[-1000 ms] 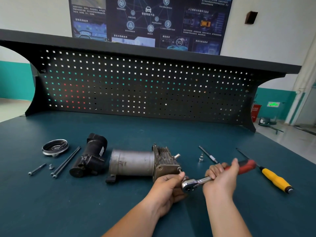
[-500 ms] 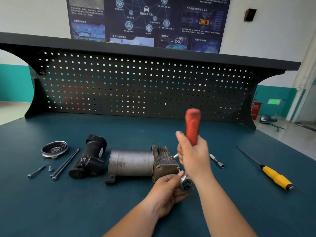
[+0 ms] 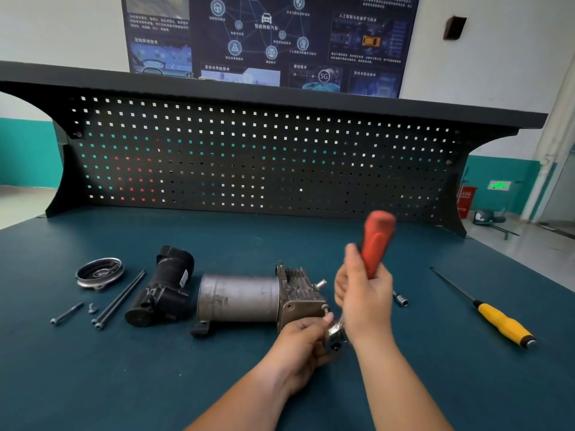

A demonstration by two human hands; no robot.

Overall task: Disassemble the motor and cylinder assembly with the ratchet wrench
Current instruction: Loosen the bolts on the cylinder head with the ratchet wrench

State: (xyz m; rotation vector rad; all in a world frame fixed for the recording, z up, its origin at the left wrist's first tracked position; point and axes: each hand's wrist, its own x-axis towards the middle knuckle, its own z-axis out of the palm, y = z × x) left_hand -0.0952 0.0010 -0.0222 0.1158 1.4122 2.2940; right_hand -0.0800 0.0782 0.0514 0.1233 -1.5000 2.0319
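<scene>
The grey motor and cylinder assembly (image 3: 245,298) lies on its side on the blue bench, its finned cast head at the right end. My right hand (image 3: 365,293) grips the ratchet wrench (image 3: 376,241) by its red handle, which points up and slightly right and is blurred. The wrench's chrome head (image 3: 335,332) sits low at the right end face of the assembly. My left hand (image 3: 300,346) holds that head, thumb and fingers curled round it. The bolt under the head is hidden.
A black motor part (image 3: 166,289), a round metal cover (image 3: 99,272), two long bolts (image 3: 119,300), a short bolt (image 3: 67,313) and a small fastener lie to the left. A socket extension (image 3: 399,298) and a yellow-handled screwdriver (image 3: 497,320) lie to the right. A pegboard stands behind.
The wrench handle swung from lying flat to the right up to near vertical, and now leans a little right of where it stood half a second ago. My left hand stays on the head.
</scene>
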